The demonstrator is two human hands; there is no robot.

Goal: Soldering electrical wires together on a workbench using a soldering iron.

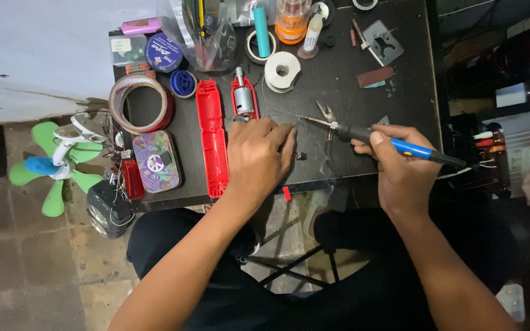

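My right hand (400,168) grips a soldering iron (394,142) with a blue and black handle; its metal tip points left toward thin wires near my left hand. My left hand (259,153) rests palm down on the dark table (338,98), fingers curled over a small part and thin wires that I cannot make out. Just beyond its knuckles lies a red housing half holding a small silver motor (243,99). A long red housing shell (211,138) lies to the left of that hand.
A brown tape roll (141,104), a colourful tin (156,160), white tape rolls (282,70), a blue round tin (164,52), an orange jar (292,21) and metal tweezers (325,110) lie around. A green toy fan (56,162) hangs off the table's left edge.
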